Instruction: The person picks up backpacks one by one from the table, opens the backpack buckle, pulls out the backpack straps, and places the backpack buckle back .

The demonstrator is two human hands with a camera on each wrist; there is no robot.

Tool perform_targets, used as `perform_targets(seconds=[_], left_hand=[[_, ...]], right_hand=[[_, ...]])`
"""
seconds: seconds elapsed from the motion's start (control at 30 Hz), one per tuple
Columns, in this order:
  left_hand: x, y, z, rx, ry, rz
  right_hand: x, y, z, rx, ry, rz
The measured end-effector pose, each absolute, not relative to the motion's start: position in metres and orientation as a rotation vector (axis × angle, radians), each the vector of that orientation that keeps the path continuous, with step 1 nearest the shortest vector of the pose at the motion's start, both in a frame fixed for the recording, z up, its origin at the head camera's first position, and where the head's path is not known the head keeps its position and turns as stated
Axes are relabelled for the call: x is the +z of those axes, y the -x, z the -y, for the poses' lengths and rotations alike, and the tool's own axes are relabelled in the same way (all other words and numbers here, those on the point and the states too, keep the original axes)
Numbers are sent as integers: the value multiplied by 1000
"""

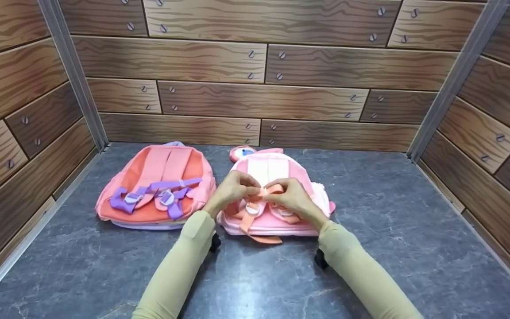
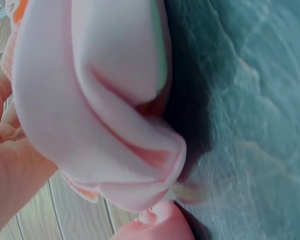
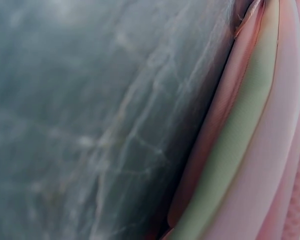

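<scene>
A light pink backpack [image 1: 297, 168] lies flat on the grey table, its shoulder-strap side up. Over its middle, both hands meet at an orange webbing strap [image 1: 274, 189] with a small pale buckle. My left hand [image 1: 233, 189] pinches the strap by the buckle from the left. From the right, my right hand [image 1: 298, 198] pinches the orange webbing between thumb and fingers. A loose orange strap end [image 1: 264, 239] hangs over the backpack's near edge. The left wrist view has part of the left hand [image 2: 15, 165] beside the pink fabric [image 2: 105, 115]; the right wrist view hides the right hand.
Left of the hands lies a coral backpack [image 1: 153, 166] with purple straps [image 1: 124, 201]. A pink plush piece with a blue eye [image 1: 242, 153] sticks out behind the pink backpack. Wood-patterned walls [image 1: 210, 99] enclose the marbled table [image 1: 388, 212] at the back and sides.
</scene>
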State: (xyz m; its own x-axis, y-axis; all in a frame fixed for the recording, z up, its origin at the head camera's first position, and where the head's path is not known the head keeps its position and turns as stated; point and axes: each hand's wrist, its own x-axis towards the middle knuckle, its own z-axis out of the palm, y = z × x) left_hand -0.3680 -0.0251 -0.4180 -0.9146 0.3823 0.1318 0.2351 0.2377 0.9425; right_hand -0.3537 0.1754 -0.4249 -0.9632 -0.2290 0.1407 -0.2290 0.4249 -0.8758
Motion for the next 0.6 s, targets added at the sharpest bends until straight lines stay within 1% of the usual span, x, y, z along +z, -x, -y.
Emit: perform_targets(seconds=[0.27, 0.4, 0.6], left_hand=[[-419, 370, 24, 1767, -611, -2393], [-420, 369, 22, 1784, -608, -2365], [-421, 368, 24, 1776, -646, -2334]], right_hand=[[-416, 346, -174, -1646, 461, -2605], [-424, 354, -176, -1658, 472, -2600], [-425, 354, -177, -1676, 475, -2591]])
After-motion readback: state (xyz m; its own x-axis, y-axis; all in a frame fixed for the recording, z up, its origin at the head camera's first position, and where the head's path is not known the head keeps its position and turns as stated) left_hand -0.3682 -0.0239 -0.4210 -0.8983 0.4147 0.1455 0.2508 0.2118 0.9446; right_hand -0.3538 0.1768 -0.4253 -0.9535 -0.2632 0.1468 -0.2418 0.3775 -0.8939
